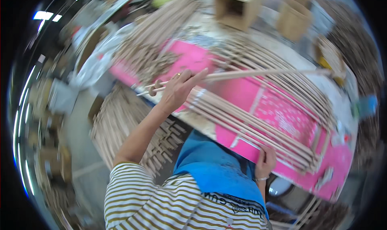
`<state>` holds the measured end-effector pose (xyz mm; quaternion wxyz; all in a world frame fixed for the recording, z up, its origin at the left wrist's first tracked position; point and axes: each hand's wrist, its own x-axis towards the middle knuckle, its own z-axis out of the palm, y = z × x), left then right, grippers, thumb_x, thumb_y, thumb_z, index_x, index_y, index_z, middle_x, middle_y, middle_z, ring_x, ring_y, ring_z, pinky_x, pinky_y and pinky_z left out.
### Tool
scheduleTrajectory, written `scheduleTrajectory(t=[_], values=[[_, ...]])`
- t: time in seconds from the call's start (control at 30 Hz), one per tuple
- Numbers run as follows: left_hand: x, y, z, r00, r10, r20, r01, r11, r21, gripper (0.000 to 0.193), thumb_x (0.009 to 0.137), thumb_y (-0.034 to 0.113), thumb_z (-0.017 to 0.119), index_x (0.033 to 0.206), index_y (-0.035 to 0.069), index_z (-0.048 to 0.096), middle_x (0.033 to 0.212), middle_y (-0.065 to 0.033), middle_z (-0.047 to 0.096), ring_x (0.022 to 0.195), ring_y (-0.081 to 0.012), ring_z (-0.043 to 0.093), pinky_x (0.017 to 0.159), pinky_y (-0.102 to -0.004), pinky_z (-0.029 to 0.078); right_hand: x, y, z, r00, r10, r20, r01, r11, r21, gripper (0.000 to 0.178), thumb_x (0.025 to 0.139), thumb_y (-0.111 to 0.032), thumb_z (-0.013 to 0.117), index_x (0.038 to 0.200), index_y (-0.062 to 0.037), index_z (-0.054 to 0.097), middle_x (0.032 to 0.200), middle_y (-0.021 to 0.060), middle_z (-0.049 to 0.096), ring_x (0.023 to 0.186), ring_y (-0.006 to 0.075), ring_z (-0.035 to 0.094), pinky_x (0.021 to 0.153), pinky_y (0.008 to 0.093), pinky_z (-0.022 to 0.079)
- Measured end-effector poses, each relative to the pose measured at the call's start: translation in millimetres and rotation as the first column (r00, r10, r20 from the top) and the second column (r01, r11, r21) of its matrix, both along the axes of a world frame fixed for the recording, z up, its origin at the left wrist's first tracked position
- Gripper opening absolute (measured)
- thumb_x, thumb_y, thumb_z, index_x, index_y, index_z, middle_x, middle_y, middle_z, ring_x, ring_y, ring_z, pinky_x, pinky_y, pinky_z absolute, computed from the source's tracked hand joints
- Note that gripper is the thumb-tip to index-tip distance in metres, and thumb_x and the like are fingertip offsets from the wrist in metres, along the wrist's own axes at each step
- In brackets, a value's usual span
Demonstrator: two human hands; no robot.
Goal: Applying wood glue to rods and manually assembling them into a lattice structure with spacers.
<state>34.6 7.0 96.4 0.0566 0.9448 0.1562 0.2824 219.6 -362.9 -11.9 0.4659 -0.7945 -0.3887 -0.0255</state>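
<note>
My left hand [177, 89] is raised over the left part of the pink-covered table [234, 87], closed around long, thin wooden rods [262, 73] that reach far to the right. Pale rod ends and a small round wooden knob [155, 88] stick out on its left side. Down at the near table edge, my right hand [266, 162] has its fingers curled beside a row of wooden rods [250, 129] lying on the pink sheet. What those fingers hold, if anything, is hidden. The picture is blurred by motion.
More wooden rods [282, 65] lie along the table's far side. A large rod pile [161, 24] covers its far left, another rod stack [117, 121] is below left. An open cardboard box [238, 8] and a brown round container [294, 19] stand at the back.
</note>
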Motion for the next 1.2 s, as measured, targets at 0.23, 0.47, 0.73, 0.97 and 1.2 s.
scheduleTrajectory(t=[0.23, 0.47, 0.73, 0.97, 1.2], values=[[-213, -44, -20, 0.686, 0.651, 0.326, -0.602, 0.759, -0.249, 0.06, 0.1, -0.003, 0.053, 0.158, 0.009, 0.048, 0.115, -0.0177, 0.065, 0.1, -0.0325, 0.06, 0.096, -0.0352, 0.048, 8, -14, -12, 0.991, 0.114, -0.067, -0.117, 0.992, -0.037, 0.015, 0.101, -0.002, 0.062, 0.11, 0.0048, 0.072, 0.101, 0.018, 0.069, 0.092, 0.0321, 0.065, 0.083, 0.0405, 0.05], [-315, -76, -99, 0.163, 0.957, 0.238, -0.839, 0.261, -0.477, 0.055, 0.107, 0.006, 0.049, 0.161, 0.01, 0.043, 0.142, -0.0216, 0.061, 0.126, -0.0369, 0.059, 0.111, -0.042, 0.043, 13, -5, -11, 0.98, 0.197, -0.014, -0.197, 0.979, -0.042, 0.017, 0.105, -0.003, 0.059, 0.115, 0.005, 0.07, 0.104, 0.0175, 0.065, 0.096, 0.0318, 0.062, 0.085, 0.0419, 0.049], [-352, -79, -206, -0.086, 0.979, -0.185, -0.761, -0.185, -0.623, 0.057, 0.103, 0.008, 0.053, 0.159, 0.012, 0.045, 0.14, -0.0251, 0.058, 0.129, -0.0398, 0.059, 0.109, -0.0463, 0.046, 9, -9, -8, 0.981, 0.188, 0.047, -0.182, 0.977, -0.109, 0.014, 0.104, -0.003, 0.058, 0.111, 0.0054, 0.067, 0.099, 0.0186, 0.061, 0.093, 0.0344, 0.059, 0.084, 0.0423, 0.047], [-381, -65, -252, -0.154, 0.92, -0.361, -0.838, -0.315, -0.445, 0.06, 0.1, 0.008, 0.056, 0.159, 0.017, 0.046, 0.134, -0.0227, 0.062, 0.122, -0.0416, 0.062, 0.102, -0.0516, 0.051, 11, -16, -7, 0.976, 0.184, 0.119, -0.177, 0.982, -0.07, 0.019, 0.101, -0.01, 0.067, 0.113, 0.0015, 0.076, 0.112, 0.0245, 0.072, 0.105, 0.0439, 0.066, 0.096, 0.0507, 0.051], [-371, -51, -258, -0.156, 0.889, -0.431, -0.804, -0.368, -0.467, 0.057, 0.102, 0.01, 0.053, 0.159, 0.014, 0.045, 0.128, -0.0218, 0.062, 0.119, -0.0427, 0.061, 0.102, -0.0522, 0.048, 6, -3, 2, 0.968, 0.213, 0.136, -0.206, 0.976, -0.066, 0.018, 0.101, -0.008, 0.065, 0.112, 0.002, 0.075, 0.107, 0.0246, 0.071, 0.102, 0.0449, 0.066, 0.094, 0.0502, 0.052]])
